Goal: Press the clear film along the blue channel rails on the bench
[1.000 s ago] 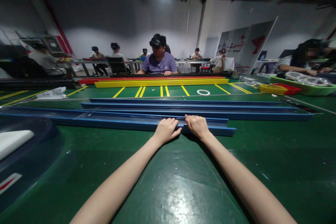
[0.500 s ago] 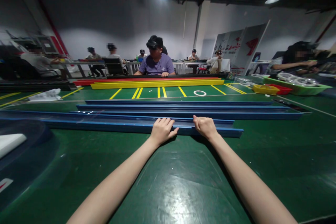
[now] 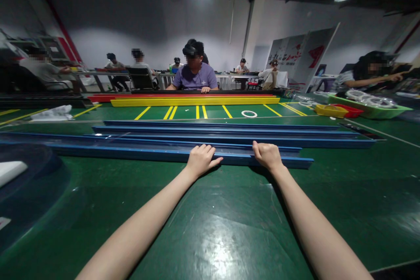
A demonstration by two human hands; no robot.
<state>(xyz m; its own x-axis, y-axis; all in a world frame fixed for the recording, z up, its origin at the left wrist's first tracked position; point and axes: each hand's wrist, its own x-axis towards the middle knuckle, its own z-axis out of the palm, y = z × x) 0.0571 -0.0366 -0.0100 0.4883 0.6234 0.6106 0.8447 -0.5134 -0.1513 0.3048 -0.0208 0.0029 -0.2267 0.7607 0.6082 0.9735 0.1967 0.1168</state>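
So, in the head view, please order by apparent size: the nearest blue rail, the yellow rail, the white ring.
1. nearest blue rail
2. yellow rail, though it lies farther away, so true length is unsure
3. white ring

Nearest blue channel (image 3: 147, 154): looks like plastic, smooth, semi-gloss, with a faint sheen along its top edge. Further blue channels (image 3: 229, 133): same smooth finish. Table (image 3: 216, 232): green covering, smooth, glossy where the lamp reflects, with fine scuffs. Yellow strip (image 3: 193, 102) and red strip (image 3: 183, 95): smooth, plastic-looking. White sheet (image 3: 52, 113): crumpled, thin, matt. Green tray (image 3: 370, 111): plastic-looking, smooth.
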